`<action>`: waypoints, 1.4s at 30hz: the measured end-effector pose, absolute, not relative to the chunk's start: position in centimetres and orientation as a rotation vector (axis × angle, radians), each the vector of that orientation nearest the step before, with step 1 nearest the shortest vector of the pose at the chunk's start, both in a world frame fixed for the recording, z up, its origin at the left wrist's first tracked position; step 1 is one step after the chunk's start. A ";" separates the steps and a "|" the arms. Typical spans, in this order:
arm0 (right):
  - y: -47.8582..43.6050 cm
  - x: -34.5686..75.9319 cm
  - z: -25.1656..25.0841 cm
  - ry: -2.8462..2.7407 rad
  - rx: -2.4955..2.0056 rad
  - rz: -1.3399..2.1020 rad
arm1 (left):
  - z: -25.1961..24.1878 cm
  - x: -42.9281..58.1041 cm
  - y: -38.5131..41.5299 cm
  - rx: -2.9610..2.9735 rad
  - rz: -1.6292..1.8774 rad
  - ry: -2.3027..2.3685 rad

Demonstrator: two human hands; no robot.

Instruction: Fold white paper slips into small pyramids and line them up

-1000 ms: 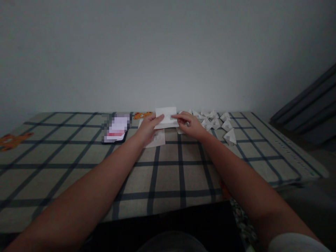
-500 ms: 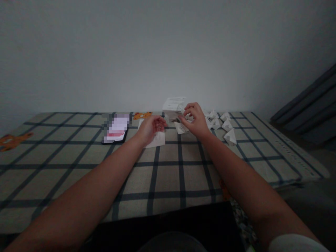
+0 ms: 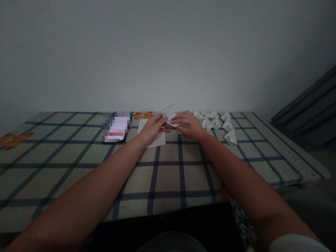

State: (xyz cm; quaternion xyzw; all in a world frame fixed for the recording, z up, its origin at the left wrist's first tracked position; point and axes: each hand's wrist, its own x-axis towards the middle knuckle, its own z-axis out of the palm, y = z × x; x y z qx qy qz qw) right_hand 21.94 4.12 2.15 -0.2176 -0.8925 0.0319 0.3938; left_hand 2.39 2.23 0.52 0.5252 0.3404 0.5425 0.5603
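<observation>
The folded paper is held above the cloth, to the right of the phone and well apart from it. Half a second ago it was raised in the right hand alone; now it is lower and the left hand has it again, which puts it back under two-handed control. One flap stands up, tilted, its top edge towards the wall; fingers and blur hide the rest, so I cannot tell its long axis.

The left hand is partly curled, thumb over the paper, other fingers below, gripping it. The right hand is loosely bent, fingertips at the paper's right side; whether they pinch it I cannot tell.

A loose sheet lies near the phone's right side, partly beneath the left hand. Small paper triangles stand far to the phone's right, beyond the right hand.
</observation>
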 end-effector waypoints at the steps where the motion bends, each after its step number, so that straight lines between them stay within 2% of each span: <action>1: 4.1 22.0 2.2 -2.267 -0.545 0.087 | 0.4 2.3 2.4 1.216 1.302 0.812; 15: 3.9 22.1 1.9 -2.100 -0.703 0.129 | 0.5 2.3 2.4 1.179 1.361 0.800; 24: 4.5 21.8 1.6 -1.969 -0.896 0.477 | 1.1 2.5 1.6 1.221 1.280 0.751; 29: 4.2 21.9 1.8 -1.918 -0.900 0.391 | 0.9 2.6 1.8 1.247 1.222 0.775; 42: 4.2 21.7 1.8 -1.826 -0.909 0.432 | 0.9 2.6 1.8 1.233 1.260 0.768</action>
